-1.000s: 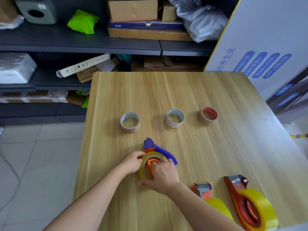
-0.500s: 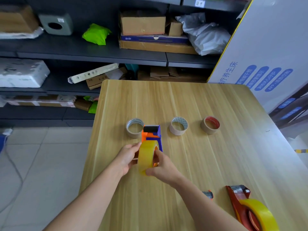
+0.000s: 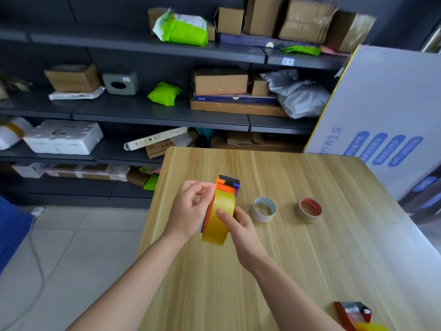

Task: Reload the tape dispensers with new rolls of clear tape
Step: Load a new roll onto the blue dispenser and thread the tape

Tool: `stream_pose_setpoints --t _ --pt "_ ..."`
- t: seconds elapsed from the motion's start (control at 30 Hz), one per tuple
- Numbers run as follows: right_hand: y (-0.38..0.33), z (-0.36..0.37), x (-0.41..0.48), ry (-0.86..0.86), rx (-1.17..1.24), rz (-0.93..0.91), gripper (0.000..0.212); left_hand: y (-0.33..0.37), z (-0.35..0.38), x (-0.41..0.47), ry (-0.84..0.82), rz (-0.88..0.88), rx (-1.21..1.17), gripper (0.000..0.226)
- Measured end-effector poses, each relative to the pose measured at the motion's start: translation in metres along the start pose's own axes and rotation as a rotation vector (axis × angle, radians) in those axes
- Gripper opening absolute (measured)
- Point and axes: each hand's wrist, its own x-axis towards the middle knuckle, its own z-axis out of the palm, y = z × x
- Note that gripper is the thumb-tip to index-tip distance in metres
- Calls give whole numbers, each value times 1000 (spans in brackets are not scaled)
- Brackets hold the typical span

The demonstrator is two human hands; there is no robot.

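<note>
Tape dispenser (image 3: pixel 228 185), orange and blue, is held off the wooden table (image 3: pixel 310 259) between a person's two bare hands, its cutter end pointing away from them. A yellowish roll of clear tape (image 3: pixel 220 218) already sits in the dispenser and looks full.

On the dispenser's right, the right hand (image 3: pixel 241 225) grips it firmly, thumb laid across the roll's outer face and fingers wrapped behind the frame. On its left, the left hand (image 3: pixel 191 211) curls in against the orange side plate, fingertips closed together at the top edge of the roll. Whether they have caught the loose tape end is too small to tell.

Just right of the dispenser, two nearly spent cardboard cores stand on the table: a pale one (image 3: pixel 263 209) and, beyond it, a red-lined one (image 3: pixel 308 210). Well toward the viewer and right of the dispenser, a red dispenser (image 3: pixel 353 314) shows at the frame's bottom edge, a yellow roll beside it mostly cut off. Behind the dispenser are dark shelves of boxes and parcels.

This looks like the threading step: roll seated, tape not yet led to the cutter. Next, the left fingers likely need to peel the end free and draw it forward under the roller to the blade, while the right hand keeps the roll from spinning loose.
</note>
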Motion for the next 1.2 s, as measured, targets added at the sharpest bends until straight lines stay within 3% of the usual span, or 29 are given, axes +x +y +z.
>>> stream_pose_setpoints --t 0.07,0.13,0.2,0.47,0.87,1.03,1.2 --pt "-8 2 2 12 -15 -29 23 14 -9 -3 -126 117 10 35" --pt "-15 3 3 18 -31 -52 24 21 -13 -2 -189 160 74 22" --pt "-23 3 3 4 -34 -70 20 25 -16 3 -177 162 101 12" --pt "-43 -3 4 -33 -49 -93 36 55 -27 23 -237 103 145 21" --pt "-64 -9 5 -174 -52 -65 44 85 -26 45 -60 303 418 24" --pt "-77 -13 1 -315 -181 -70 51 94 -42 66 -95 115 305 24" --pt "-77 -5 -6 -219 -183 -76 42 102 -47 71 -77 70 349 19"
